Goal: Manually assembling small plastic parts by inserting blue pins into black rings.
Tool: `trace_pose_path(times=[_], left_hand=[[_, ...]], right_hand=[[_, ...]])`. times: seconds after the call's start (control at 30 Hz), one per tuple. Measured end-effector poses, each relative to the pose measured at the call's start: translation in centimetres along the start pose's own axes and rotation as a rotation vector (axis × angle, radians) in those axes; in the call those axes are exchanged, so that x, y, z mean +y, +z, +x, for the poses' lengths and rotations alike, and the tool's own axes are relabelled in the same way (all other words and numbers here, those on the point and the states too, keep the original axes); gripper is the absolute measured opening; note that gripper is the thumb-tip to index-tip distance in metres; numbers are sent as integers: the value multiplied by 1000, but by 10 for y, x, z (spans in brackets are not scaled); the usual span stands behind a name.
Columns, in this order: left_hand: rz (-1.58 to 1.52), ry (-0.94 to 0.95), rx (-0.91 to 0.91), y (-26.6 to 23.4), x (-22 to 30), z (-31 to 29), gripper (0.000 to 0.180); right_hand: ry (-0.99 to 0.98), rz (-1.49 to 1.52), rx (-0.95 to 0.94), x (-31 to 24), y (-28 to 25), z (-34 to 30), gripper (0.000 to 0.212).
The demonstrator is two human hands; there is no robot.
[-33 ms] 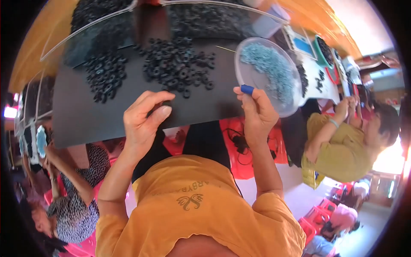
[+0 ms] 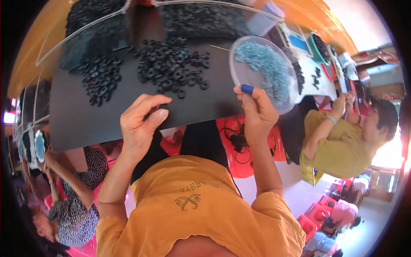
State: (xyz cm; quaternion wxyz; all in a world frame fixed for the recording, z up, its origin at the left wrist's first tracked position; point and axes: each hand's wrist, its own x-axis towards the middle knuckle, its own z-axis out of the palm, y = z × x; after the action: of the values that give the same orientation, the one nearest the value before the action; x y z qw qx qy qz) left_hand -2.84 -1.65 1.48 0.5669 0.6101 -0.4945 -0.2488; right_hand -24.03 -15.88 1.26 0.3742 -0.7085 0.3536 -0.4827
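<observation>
My left hand (image 2: 142, 122) hovers over the near edge of the dark table board (image 2: 92, 128). Its thumb and forefinger stand apart, and I see nothing between them. My right hand (image 2: 257, 112) is raised by the near side of a clear round tub (image 2: 239, 70), its thumb and fingertips pinched together. Whatever they hold, if anything, is too small to make out. A blue finger sleeve (image 2: 247, 89) is on that hand's fingertip. Inside the tub lie many small pale-blue pieces (image 2: 267, 64). Beyond my left hand spreads a pile of small black rings (image 2: 171, 68).
A smaller heap of black rings (image 2: 100, 79) lies at the left. A thin yellowish stick (image 2: 220, 47) rests by the tub. Clear-walled bins of black pieces (image 2: 201, 19) stand at the back. One person in yellow-green (image 2: 342, 141) sits at right, another in a patterned top (image 2: 81, 214) at left.
The table and the things on it have shifted slightly left in the picture. My left hand has moved slightly left too; my right hand keeps its pinch.
</observation>
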Motion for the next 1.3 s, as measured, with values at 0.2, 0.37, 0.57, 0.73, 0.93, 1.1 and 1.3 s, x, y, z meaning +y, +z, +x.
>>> trace_pose_path(times=[0.2, 0.37, 0.57, 0.73, 0.93, 1.1, 1.3], left_hand=[[-136, -66, 1, 8, -1, -5, 20], [58, 89, 13, 15, -5, -4, 22], [-163, -111, 63, 17, -4, -10, 22], [-25, -25, 14, 11, -8, -8, 20], [11, -24, 50, 14, -5, -5, 19], [-3, -58, 37, 16, -7, -7, 20], [-25, -96, 56, 17, -8, -9, 20]], right_hand=[[-91, -343, 8, 13, -45, 28, 10], [-334, -761, -104, 38, -53, 80, 13], [-325, -867, -294, 59, -56, 94, 12], [-245, -821, -265, 49, -62, 96, 11], [-173, -654, -391, 43, -47, 84, 11], [-296, -807, -458, 51, -42, 86, 15], [-261, -837, -471, 53, -40, 85, 16]])
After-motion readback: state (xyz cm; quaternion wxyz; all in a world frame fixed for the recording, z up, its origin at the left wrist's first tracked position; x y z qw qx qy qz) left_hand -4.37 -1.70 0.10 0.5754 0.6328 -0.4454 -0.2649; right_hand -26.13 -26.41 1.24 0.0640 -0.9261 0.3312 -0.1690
